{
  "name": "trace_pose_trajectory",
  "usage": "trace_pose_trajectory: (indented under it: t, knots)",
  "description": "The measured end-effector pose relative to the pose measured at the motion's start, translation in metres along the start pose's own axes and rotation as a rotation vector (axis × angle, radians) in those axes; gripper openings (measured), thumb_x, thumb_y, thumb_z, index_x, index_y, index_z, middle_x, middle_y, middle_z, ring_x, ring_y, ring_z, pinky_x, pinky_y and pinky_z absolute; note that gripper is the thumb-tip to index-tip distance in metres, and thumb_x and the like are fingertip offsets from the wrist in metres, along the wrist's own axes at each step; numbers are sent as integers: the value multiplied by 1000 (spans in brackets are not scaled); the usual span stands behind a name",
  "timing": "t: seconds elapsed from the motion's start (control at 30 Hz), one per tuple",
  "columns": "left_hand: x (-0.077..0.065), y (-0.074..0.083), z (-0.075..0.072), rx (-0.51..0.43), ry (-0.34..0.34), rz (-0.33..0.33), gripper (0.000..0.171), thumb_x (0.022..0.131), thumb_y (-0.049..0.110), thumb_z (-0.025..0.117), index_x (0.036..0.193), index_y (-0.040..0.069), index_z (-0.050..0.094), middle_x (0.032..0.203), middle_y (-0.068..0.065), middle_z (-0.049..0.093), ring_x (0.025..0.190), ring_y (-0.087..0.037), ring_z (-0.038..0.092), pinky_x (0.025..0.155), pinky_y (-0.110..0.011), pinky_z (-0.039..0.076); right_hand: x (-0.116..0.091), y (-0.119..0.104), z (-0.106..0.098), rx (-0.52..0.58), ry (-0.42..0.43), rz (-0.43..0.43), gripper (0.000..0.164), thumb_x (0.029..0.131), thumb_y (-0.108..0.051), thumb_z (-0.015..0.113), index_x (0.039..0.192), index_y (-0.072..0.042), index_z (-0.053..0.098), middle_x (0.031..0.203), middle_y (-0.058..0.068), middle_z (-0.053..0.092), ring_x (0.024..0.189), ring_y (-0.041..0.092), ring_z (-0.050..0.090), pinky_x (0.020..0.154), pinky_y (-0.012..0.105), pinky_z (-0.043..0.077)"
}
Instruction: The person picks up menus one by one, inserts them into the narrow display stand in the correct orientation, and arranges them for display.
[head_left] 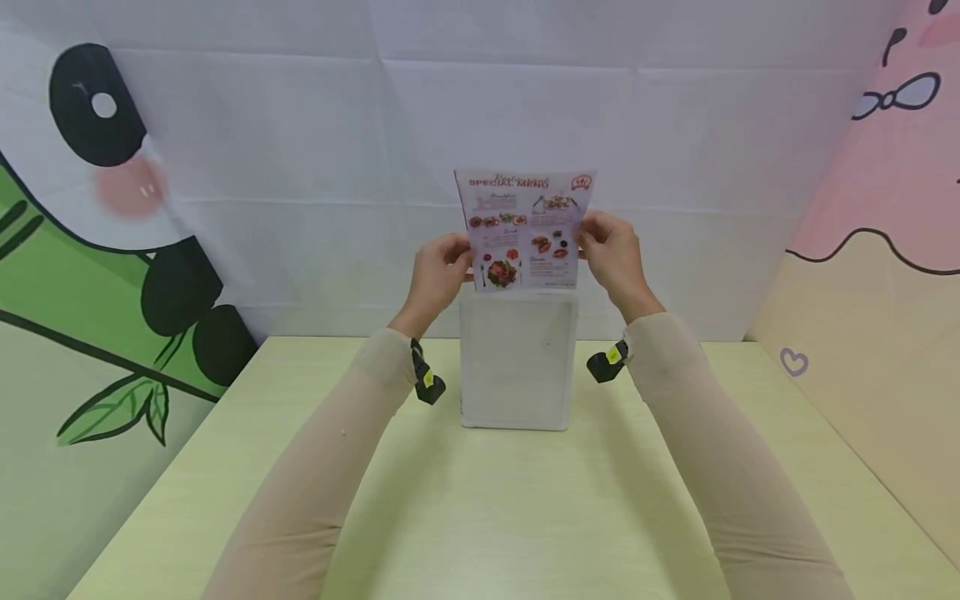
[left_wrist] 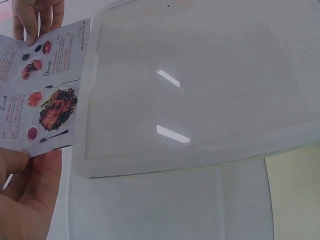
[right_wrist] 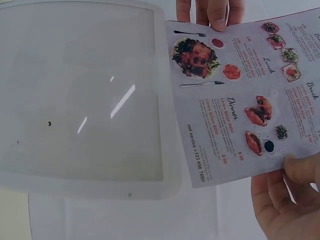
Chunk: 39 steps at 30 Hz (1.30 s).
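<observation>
Between both hands a printed menu sheet (head_left: pixel 525 229) is held up, its lower edge at the top edge of a clear upright sign holder (head_left: pixel 517 362). My left hand (head_left: pixel 438 271) pinches the sheet's left edge between thumb and fingers. On the opposite edge, my right hand (head_left: pixel 613 254) grips it the same way. In the left wrist view the menu sheet (left_wrist: pixel 45 95) meets the end of the white-bordered holder (left_wrist: pixel 200 90). The right wrist view has the sheet (right_wrist: pixel 235 135) close beside the holder's rim (right_wrist: pixel 167 100); whether any of it is inside I cannot tell.
The holder stands on a pale wooden table (head_left: pixel 495 517), near its back edge. Behind it hangs a creased white cloth (head_left: pixel 322 150). Cartoon-printed panels flank the table, a green and white one (head_left: pixel 75 292) at left and a pink and cream one (head_left: pixel 885 250) at right.
</observation>
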<state>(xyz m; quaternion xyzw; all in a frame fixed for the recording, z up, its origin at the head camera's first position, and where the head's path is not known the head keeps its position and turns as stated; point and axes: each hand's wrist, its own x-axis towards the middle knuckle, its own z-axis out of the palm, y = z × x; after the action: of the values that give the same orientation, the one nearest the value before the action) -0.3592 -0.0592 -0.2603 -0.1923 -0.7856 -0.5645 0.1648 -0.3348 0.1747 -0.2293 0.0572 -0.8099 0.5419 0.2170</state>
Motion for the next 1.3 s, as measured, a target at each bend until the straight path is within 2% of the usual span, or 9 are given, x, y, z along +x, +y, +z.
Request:
trace_pose_trajectory:
  t: [0.23,0.57,0.73,0.9,1.13,1.3]
  knots:
    - [-1,-4,-1,14,1,-11,19,97,6,54,110,-2,65,108,-19,67,96,-27,67,73,-27,59,-1,-2,1,-29,-15,19,19,98,-4,49,110,4,63,113,21,64,105,28,64,89,34,56]
    - [-3,-7,-6,4,4,4,18,98,7,53,109,-2,65,105,-19,67,94,-28,67,73,-30,60,1,-10,6,-47,-22,4,23,99,-6,51,116,2,63,114,20,65,104,27,63,89,33,55]
    - [-5,-8,-9,-33,7,-15,18,98,5,53,109,-3,64,107,-20,66,95,-30,66,77,-36,59,2,-13,9,-46,-28,-2,25,99,-8,51,119,0,63,115,19,65,104,27,64,91,33,55]
    - [-7,-8,-10,-67,15,-36,18,97,6,53,110,-3,63,107,-22,66,95,-29,66,77,-34,59,2,-16,11,-82,-30,-21,25,99,-9,52,121,-2,62,116,17,67,102,26,65,89,32,54]
    - [-7,-11,-10,-62,22,-52,17,97,5,53,109,-4,61,106,-22,65,91,-25,65,76,-32,59,2,-22,12,-90,-27,-65,25,97,-6,54,120,-1,63,115,18,67,100,25,64,87,33,54]
    - [-7,-15,-10,-63,16,-58,16,97,4,54,108,-5,61,104,-22,64,91,-26,64,77,-35,59,0,-22,13,-89,-51,-58,25,97,-5,54,119,1,63,115,19,66,100,27,63,87,34,54]
